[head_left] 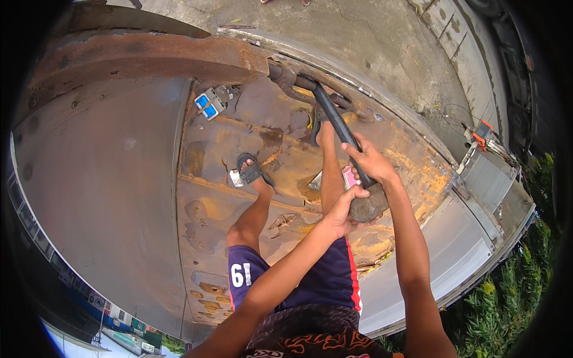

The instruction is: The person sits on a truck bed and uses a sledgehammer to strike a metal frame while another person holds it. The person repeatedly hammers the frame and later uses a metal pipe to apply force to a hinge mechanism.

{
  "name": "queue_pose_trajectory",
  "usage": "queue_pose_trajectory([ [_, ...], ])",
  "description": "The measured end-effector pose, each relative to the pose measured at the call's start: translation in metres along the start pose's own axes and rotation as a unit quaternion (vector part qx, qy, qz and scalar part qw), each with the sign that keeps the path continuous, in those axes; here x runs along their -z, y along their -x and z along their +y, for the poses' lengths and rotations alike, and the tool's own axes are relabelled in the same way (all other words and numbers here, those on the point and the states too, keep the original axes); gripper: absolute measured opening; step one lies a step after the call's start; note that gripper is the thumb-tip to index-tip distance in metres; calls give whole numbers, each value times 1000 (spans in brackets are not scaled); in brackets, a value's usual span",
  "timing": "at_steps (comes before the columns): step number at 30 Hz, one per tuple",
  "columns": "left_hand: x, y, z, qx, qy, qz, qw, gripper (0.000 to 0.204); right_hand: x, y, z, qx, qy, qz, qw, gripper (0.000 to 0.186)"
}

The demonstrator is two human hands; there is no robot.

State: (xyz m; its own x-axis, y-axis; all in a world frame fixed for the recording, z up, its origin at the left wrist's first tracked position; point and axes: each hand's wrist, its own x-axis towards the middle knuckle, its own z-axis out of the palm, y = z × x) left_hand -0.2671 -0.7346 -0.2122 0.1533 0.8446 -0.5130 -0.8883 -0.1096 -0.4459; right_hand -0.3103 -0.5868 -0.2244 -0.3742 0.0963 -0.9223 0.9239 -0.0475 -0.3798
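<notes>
My right hand (367,161) is closed round the black handle (334,113) of a sledgehammer, just above its head. My left hand (343,212) grips the heavy grey head (370,203), its fingers partly hidden beneath. The handle's far end lies at a dark metal pipe fitting (298,80) joined to a rusty beam (149,56); whether they touch is hard to tell. My sandalled feet (250,173) stand on a rusty steel plate (203,143). A pink rectangular thing (351,177) lies behind my hands.
A blue-and-grey case (209,104) lies on the plate. An orange-handled tool (480,134) sits at the right edge. Smooth metal panels (101,197) flank the plate. Beyond are concrete ground (376,30), another person's feet at the top, a dark vehicle (507,59) and green plants (501,304).
</notes>
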Motion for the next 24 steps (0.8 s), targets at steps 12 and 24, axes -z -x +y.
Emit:
queue_pose_trajectory([
  [12, 163, 61, 78, 68, -229, 69, 969, 89, -132, -57, 85, 119, 33, 270, 955, 44],
  [24, 260, 35, 167, 62, -500, 5, 864, 96, -194, -130, 108, 127, -95, 338, 928, 27],
])
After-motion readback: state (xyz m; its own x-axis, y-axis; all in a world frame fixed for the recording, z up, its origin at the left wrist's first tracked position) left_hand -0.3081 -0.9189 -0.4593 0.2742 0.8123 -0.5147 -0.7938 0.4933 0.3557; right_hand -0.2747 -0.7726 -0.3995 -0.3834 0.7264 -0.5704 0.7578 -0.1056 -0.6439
